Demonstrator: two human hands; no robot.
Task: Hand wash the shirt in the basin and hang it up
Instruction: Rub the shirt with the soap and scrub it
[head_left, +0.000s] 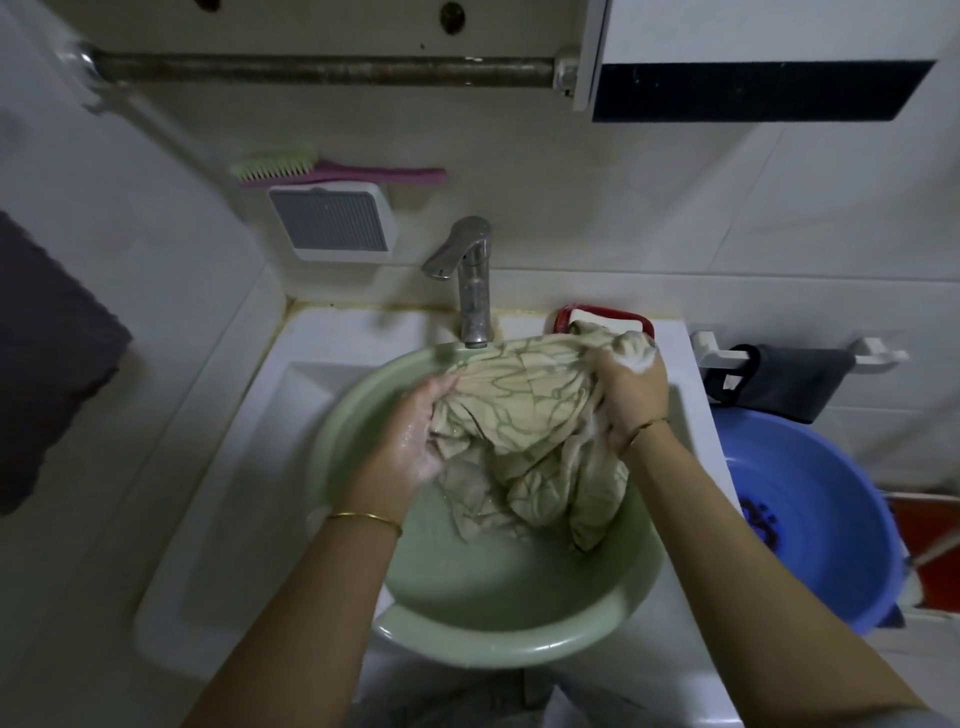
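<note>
Forearms nearest, bangled. Left hand (415, 431) and right hand (631, 395), sudsy, clutched on patterned shirt (524, 426), lifted above green basin (467, 639). Step judged: scrubbing. Next: rinsing, wringing, hanging.

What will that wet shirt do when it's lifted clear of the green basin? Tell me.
The shirt looks floppy: it bunches and droops between the left hand and right hand. It probably feels heavy for its size, soaked, and would drip into the basin. Suds on the right hand suggest it may be slippery.
</note>
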